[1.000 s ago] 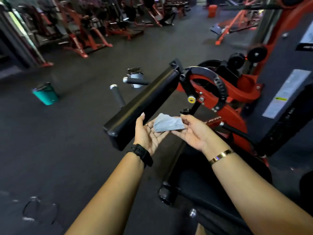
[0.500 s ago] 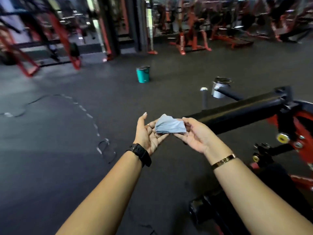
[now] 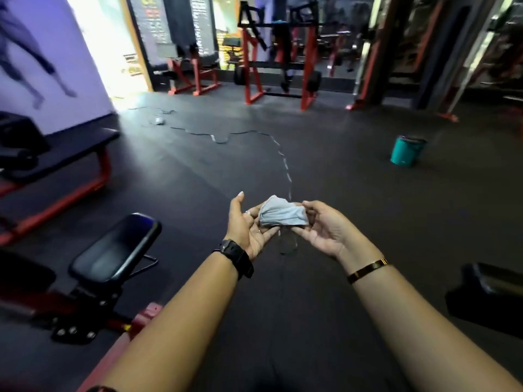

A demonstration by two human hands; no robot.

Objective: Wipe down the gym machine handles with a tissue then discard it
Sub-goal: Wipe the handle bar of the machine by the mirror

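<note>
Head view, looking down over a dark gym floor [image 3: 353,193]. A pale grey-blue tissue [image 3: 283,215], crumpled into a loose, creased wad, is held between both hands, probably gathered up ready for discarding. The right hand [image 3: 325,230] pinches one end with curled fingers. The left hand [image 3: 249,227] lies mostly open, palm up, and seems only to support the other end. A teal bin [image 3: 407,151] stands well beyond the right hand, further right.
</note>
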